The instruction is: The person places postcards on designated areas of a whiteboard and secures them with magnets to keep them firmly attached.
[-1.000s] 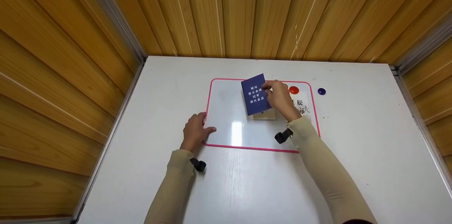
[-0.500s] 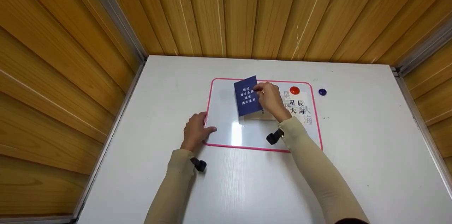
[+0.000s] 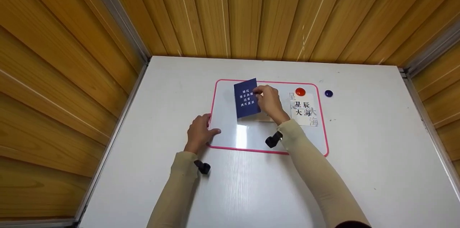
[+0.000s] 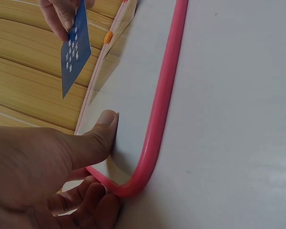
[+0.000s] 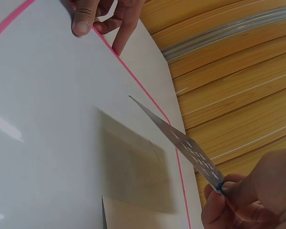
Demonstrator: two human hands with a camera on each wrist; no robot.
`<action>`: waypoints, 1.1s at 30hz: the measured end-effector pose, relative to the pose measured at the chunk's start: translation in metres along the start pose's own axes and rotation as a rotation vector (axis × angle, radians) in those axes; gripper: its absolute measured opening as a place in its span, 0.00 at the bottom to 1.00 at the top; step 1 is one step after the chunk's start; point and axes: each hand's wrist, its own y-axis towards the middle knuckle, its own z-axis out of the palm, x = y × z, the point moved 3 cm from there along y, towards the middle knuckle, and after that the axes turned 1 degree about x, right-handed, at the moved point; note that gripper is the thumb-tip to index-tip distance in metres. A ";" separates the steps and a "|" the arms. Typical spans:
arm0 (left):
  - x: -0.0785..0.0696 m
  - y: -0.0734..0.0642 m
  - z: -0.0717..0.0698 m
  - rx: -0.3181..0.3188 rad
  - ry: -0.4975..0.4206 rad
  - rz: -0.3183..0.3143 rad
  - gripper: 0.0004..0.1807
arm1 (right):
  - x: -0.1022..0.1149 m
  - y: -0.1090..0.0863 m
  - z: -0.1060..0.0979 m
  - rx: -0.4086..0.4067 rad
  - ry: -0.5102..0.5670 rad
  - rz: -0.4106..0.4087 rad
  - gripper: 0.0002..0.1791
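My right hand (image 3: 270,104) pinches a dark blue card (image 3: 244,110) with white characters by its right edge, thumb and fingertips on it. The card is tilted above the whiteboard (image 3: 224,113), casting a shadow on it in the right wrist view. A spot of blue shows at those fingertips. A cream card (image 5: 133,214) lies on the board below, mostly hidden by the right hand in the head view. My left hand (image 3: 198,133) grips the board's pink-rimmed left edge near the front corner, thumb (image 4: 102,133) on the white face and fingers curled at the rim.
On the board's right part lies a white card (image 3: 302,120) with black and grey characters, a red round magnet (image 3: 300,92) at its top. Beyond the board's right rim sits a dark blue round magnet (image 3: 329,93) on the white table (image 3: 373,131). Wood-patterned walls (image 3: 240,12) enclose it.
The right hand has carried the blue card leftward over the board, uncovering the white card with characters. My left hand keeps its hold on the board's edge.
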 end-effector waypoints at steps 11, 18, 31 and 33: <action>-0.001 -0.001 -0.001 0.000 0.017 0.000 0.39 | 0.000 0.003 0.011 -0.008 -0.008 -0.003 0.13; -0.003 0.000 -0.001 -0.005 0.027 -0.001 0.39 | 0.002 0.004 0.018 0.000 0.013 0.038 0.13; -0.002 0.000 0.000 -0.004 0.022 -0.014 0.39 | 0.000 0.005 0.030 0.013 0.044 0.053 0.14; -0.003 0.000 0.000 -0.002 0.021 -0.017 0.39 | 0.000 0.005 0.031 0.010 0.046 0.053 0.14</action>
